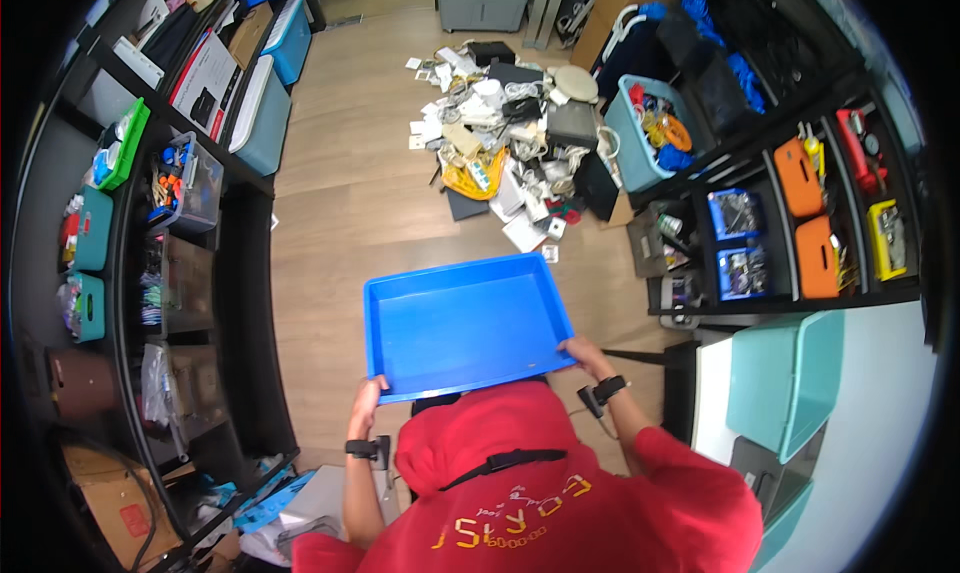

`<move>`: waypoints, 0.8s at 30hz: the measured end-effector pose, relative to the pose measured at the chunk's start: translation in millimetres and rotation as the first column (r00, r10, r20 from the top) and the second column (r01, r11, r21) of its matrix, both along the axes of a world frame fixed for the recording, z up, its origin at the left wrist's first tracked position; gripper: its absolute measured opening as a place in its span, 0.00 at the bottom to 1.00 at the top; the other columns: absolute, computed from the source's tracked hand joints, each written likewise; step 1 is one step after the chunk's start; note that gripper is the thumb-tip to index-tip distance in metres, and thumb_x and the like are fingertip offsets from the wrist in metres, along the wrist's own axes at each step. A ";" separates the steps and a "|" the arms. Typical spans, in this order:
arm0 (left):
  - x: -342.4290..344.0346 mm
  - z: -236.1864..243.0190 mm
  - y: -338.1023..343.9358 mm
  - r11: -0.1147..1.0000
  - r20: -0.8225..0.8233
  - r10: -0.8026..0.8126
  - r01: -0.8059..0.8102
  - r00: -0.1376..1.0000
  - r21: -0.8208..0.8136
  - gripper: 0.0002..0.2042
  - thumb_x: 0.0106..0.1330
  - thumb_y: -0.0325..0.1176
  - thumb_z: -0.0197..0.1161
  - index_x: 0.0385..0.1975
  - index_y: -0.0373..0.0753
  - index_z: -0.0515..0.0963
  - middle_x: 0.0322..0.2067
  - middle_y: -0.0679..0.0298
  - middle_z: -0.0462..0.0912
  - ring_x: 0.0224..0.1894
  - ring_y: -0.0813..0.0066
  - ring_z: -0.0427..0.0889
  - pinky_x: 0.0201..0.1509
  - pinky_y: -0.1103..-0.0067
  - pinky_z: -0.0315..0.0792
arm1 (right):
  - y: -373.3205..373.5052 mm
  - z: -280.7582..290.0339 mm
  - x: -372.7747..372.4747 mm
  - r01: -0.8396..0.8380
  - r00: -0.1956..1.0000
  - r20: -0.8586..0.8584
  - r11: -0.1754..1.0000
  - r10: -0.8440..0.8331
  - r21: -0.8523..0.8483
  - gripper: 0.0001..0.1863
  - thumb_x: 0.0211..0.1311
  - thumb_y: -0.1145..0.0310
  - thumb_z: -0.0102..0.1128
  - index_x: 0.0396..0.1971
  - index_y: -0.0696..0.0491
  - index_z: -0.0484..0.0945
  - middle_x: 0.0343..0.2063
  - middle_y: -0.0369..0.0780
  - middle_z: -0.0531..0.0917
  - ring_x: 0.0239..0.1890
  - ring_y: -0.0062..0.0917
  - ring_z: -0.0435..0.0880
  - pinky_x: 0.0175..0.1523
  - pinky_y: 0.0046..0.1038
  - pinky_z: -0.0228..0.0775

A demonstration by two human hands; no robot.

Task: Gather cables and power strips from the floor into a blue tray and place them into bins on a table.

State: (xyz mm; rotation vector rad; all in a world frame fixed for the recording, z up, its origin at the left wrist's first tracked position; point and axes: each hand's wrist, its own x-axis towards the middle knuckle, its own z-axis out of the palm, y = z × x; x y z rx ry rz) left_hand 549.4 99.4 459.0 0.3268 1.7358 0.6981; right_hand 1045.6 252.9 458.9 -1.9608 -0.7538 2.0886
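Note:
A shallow blue rectangular tray (465,318) is held out in front of my waist, with nothing in it but a few tiny specks. My left hand (372,391) grips its near left corner, the fingers partly hidden by the rim. At the near right corner my right hand (583,353) is closed on the edge. Both wrists wear black straps with small devices. Beyond the tray, a large heap of mixed electronics (520,123), with white adapters, cables and dark boxes, lies on the wooden floor.
Black shelves (250,273) with bins line the left side. On the right, another rack holds blue trays (741,273) and orange boxes (815,258). A light-blue tub (625,148) stands beside the heap. Teal bins (770,383) sit near my right, and a grey appliance (484,8) stands at the back.

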 end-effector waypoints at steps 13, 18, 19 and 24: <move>-66.7 11.3 204.6 0.859 0.103 -0.510 0.512 0.854 0.006 0.11 0.62 0.36 0.49 0.34 0.37 0.77 0.38 0.56 0.79 0.41 0.56 0.82 0.38 0.63 0.86 | 40.5 53.7 -55.4 0.302 0.952 0.022 0.948 -0.306 0.102 0.25 0.57 0.75 0.52 0.56 0.68 0.69 0.44 0.53 0.81 0.38 0.43 0.88 0.36 0.42 0.89; -57.2 6.5 287.5 0.786 0.022 -0.618 0.619 0.786 -0.014 0.14 0.59 0.32 0.52 0.41 0.34 0.79 0.37 0.54 0.82 0.38 0.60 0.84 0.37 0.66 0.83 | 97.3 50.2 -47.9 0.378 0.918 0.113 0.925 -0.380 0.039 0.27 0.58 0.73 0.53 0.58 0.68 0.67 0.45 0.53 0.80 0.38 0.47 0.88 0.37 0.46 0.90; -47.6 17.0 304.6 0.782 -0.096 -0.619 0.623 0.780 0.021 0.16 0.58 0.29 0.53 0.45 0.32 0.79 0.36 0.54 0.83 0.36 0.61 0.84 0.36 0.67 0.83 | 104.8 41.2 -42.1 0.386 0.919 0.086 0.922 -0.384 -0.008 0.30 0.59 0.72 0.54 0.62 0.68 0.65 0.49 0.55 0.79 0.42 0.49 0.87 0.38 0.46 0.90; -77.6 24.8 354.5 0.782 -0.263 -0.604 0.623 0.752 -0.016 0.25 0.54 0.23 0.55 0.56 0.27 0.76 0.35 0.50 0.87 0.33 0.62 0.87 0.37 0.69 0.80 | 145.4 39.4 -83.7 0.378 0.926 0.013 0.925 -0.378 -0.024 0.34 0.60 0.70 0.54 0.67 0.64 0.61 0.57 0.57 0.76 0.51 0.52 0.83 0.42 0.49 0.88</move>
